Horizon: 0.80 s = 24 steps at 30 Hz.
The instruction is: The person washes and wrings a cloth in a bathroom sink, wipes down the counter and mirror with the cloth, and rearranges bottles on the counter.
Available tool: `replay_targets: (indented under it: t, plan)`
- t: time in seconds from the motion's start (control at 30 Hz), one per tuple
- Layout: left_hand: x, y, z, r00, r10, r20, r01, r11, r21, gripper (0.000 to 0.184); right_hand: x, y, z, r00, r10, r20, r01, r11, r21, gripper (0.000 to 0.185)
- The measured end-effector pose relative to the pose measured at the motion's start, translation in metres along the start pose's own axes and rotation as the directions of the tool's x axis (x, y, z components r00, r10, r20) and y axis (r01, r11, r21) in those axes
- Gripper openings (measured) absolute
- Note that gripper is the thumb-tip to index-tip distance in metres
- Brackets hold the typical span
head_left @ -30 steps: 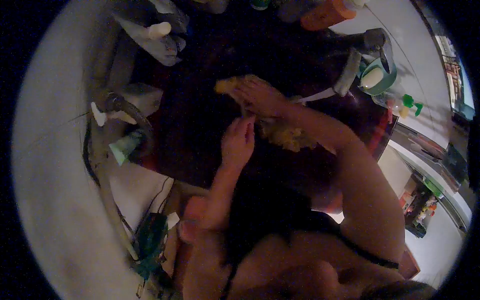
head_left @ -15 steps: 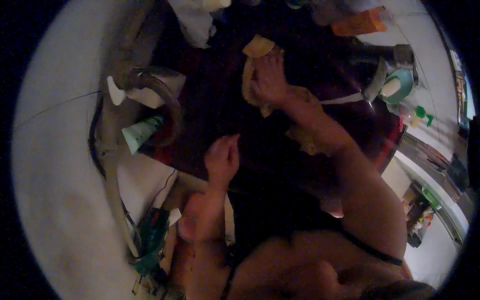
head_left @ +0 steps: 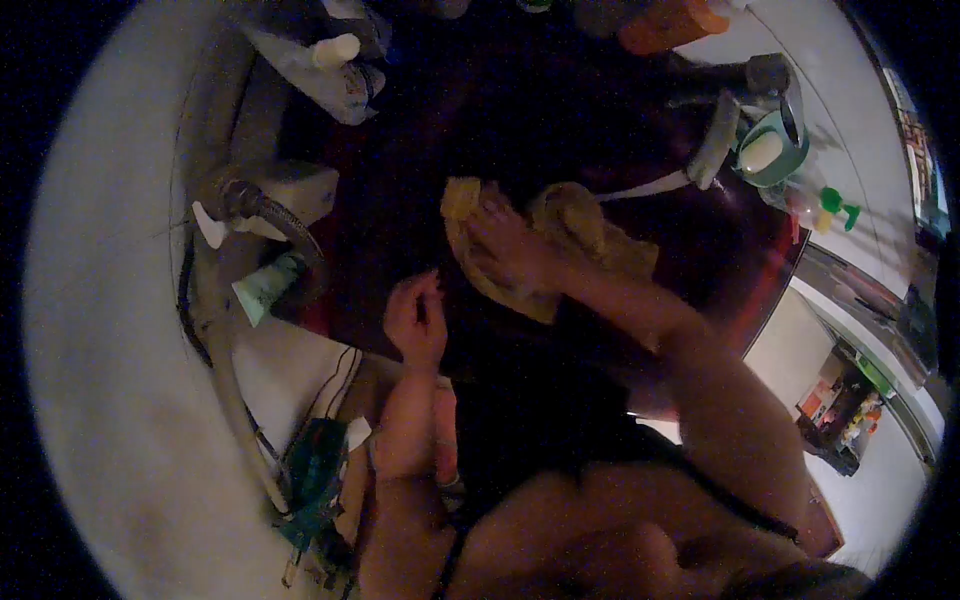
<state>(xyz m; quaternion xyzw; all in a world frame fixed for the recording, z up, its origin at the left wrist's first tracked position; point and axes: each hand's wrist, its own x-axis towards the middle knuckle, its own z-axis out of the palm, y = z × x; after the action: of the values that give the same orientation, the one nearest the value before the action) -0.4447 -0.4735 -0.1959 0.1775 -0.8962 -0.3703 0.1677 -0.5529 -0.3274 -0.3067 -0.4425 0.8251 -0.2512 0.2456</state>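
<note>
Fingers stretched out, my right hand [head_left: 508,243] lies flat on a yellow-brown cloth [head_left: 530,300] on the dark red tabletop [head_left: 375,215]. Part of the cloth shows beyond the fingertips, and folded parts of it lie beside and under my right forearm. My left hand [head_left: 415,318] hovers near the table's front edge, left of the cloth and apart from it. Its fingers are curled in, and nothing shows between them.
A pale green tube [head_left: 265,288] and a curved hose [head_left: 285,225] are at the left. A whitish bag [head_left: 335,80] lies at the back left, an orange container [head_left: 672,25] at the back right. A brush [head_left: 712,150] and a teal soap dish [head_left: 775,172] stand at the right.
My left hand has moved left and toward the front edge, away from the cloth. My right hand went outward, then came back nearer with the cloth, which is now more spread out.
</note>
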Motion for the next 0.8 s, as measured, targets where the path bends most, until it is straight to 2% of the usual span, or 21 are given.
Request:
replay_targets:
  t: [0.03,0.07,0.13,0.2,0.23,0.3,0.33,0.4,0.47,0.5,0.57,0.6,0.67,0.8]
  plan:
    - [-0.002,0.000,0.001,0.999,-0.029,0.018,0.029,0.999,-0.018,0.011,0.010,0.001,-0.011,1.000,-0.005,0.004,0.005,1.000,0.003,0.065]
    - [-0.004,0.000,0.000,0.997,-0.059,0.040,0.060,0.998,-0.036,0.011,0.023,-0.010,-0.046,0.999,0.001,0.046,0.001,0.999,-0.039,0.056]
    - [-0.002,0.000,-0.001,0.999,-0.018,0.052,0.017,1.000,0.020,0.012,0.037,-0.002,-0.064,0.996,0.011,0.085,-0.004,0.997,-0.080,0.048]
    - [-0.001,0.001,0.000,0.997,0.023,0.068,-0.028,0.996,0.079,0.013,0.044,0.017,-0.060,0.994,0.104,-0.022,-0.106,0.944,-0.313,0.053]
    - [-0.001,-0.001,0.004,0.995,0.067,0.077,-0.073,0.993,0.087,0.014,0.042,0.026,-0.060,0.993,0.111,-0.026,-0.113,0.943,-0.314,0.053]
    - [0.001,-0.002,0.005,0.990,0.110,0.085,-0.118,0.988,0.097,0.014,0.031,0.037,-0.074,0.969,0.081,-0.233,-0.173,0.895,-0.410,0.050]
    - [0.002,0.000,0.006,0.986,0.112,0.126,-0.127,0.985,0.118,0.014,0.022,0.045,-0.078,0.969,0.083,-0.233,-0.175,0.895,-0.410,0.050]
    - [0.003,0.000,0.007,0.980,0.116,0.163,-0.137,0.983,0.126,0.014,-0.008,0.067,-0.084,0.987,0.069,-0.146,-0.150,0.735,-0.662,0.045]
    - [0.003,-0.002,0.006,0.982,0.113,0.148,-0.130,0.985,0.112,0.014,-0.058,0.083,-0.083,0.992,-0.026,-0.125,-0.083,0.607,-0.790,0.039]
    - [0.002,-0.004,0.006,0.983,0.111,0.147,-0.128,0.986,0.110,0.014,-0.072,0.090,-0.084,0.992,-0.026,-0.123,-0.082,0.605,-0.792,0.039]
    - [-0.002,-0.006,0.009,0.978,0.133,0.158,-0.148,0.985,0.088,0.014,-0.085,0.092,-0.089,0.999,0.048,-0.013,-0.046,0.800,-0.598,0.042]
    - [-0.002,-0.005,0.010,0.980,0.125,0.154,-0.140,0.986,0.091,0.014,-0.079,0.091,-0.090,0.999,0.042,-0.007,-0.037,0.801,-0.597,0.042]
    - [-0.001,0.000,0.010,0.972,0.125,0.198,-0.135,0.990,0.036,0.014,-0.064,0.087,-0.091,0.979,-0.175,-0.101,0.095,0.841,-0.532,0.035]
    - [-0.001,0.000,0.010,0.967,0.134,0.215,-0.167,0.976,0.142,0.013,-0.032,0.090,-0.078,0.986,-0.169,-0.006,0.146,0.866,-0.478,0.036]
